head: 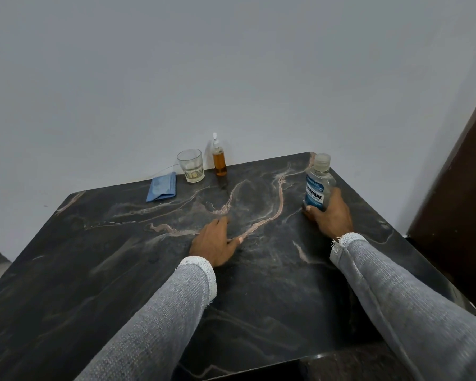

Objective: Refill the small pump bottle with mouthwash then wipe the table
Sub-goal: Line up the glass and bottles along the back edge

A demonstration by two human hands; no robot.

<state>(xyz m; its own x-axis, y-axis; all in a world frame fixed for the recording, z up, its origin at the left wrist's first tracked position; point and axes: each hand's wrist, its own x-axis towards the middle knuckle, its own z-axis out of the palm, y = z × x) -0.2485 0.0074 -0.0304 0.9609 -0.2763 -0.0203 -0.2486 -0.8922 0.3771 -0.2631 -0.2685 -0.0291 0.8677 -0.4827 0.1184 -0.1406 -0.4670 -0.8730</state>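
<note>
Dark marble table (121, 270), R hand (331, 215) gripping clear blue-label mouthwash bottle (318, 185) – upright, L hand (215, 243) flat, fingers relaxed

Head view, angled down, near table (94, 270), facing wall (231, 64)

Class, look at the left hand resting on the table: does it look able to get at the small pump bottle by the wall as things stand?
Probably yes. The left hand holds nothing, and bare table lies between it and the pump bottle. The glass stands beside the bottle, not in front.
</note>
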